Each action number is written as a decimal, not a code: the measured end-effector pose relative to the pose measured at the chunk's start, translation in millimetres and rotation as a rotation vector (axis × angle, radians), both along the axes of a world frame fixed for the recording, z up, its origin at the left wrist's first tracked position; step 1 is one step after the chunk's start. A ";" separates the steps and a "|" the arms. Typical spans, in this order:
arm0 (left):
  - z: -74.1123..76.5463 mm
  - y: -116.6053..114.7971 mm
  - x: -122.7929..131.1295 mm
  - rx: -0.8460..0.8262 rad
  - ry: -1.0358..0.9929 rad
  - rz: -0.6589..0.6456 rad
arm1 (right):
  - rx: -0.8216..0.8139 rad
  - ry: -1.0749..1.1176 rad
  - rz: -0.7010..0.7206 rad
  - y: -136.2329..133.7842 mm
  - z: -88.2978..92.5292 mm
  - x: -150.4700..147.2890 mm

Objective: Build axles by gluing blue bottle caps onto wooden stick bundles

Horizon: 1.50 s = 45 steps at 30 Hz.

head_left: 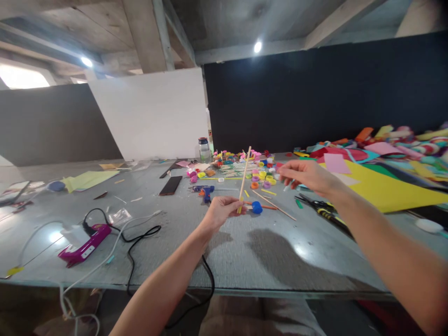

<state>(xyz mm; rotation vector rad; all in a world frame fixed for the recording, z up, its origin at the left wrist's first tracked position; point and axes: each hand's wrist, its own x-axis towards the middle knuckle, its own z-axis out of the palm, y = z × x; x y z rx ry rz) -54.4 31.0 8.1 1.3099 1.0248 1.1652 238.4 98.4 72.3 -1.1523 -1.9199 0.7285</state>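
My left hand (224,210) is closed around the lower end of a thin wooden stick (246,172), which stands nearly upright. A small yellow piece (240,207) shows at its bottom, by my fingertips. Just right of this hand are a blue round piece (256,207) and an orange-brown stick (269,206). My right hand (304,173) hovers over the table near the colored bottle caps (269,180), fingers bent together. Whether it pinches something small is hard to make out; a whitish bit (286,188) shows below its fingertips.
A blue glue gun (206,192) and a dark phone (171,185) lie left of center. Scissors (315,203) and yellow foam sheet (388,186) are at right. Further left lie a magenta power strip (86,245) and loose cables (131,252). A bottle (204,150) stands behind.
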 end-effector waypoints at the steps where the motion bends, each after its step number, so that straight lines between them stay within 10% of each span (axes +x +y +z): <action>1: 0.1 0.6 0.1 0.008 -0.006 -0.001 | 0.005 -0.095 -0.040 0.4 -4.8 19.3; 9: 4.3 0.7 3.0 0.065 -0.077 -0.058 | -0.043 -0.801 -0.366 -18.6 -76.8 150.8; 18: 0.1 -0.9 6.7 0.080 -0.060 -0.070 | 0.089 -0.876 -0.294 -14.9 -118.7 161.5; 36: 2.7 -8.0 8.4 0.052 -0.143 -0.156 | 0.312 -0.743 -0.244 -47.6 -115.5 157.9; 45: 5.4 -13.5 9.9 0.012 -0.079 -0.278 | 0.252 -0.546 0.164 -81.5 -72.8 46.3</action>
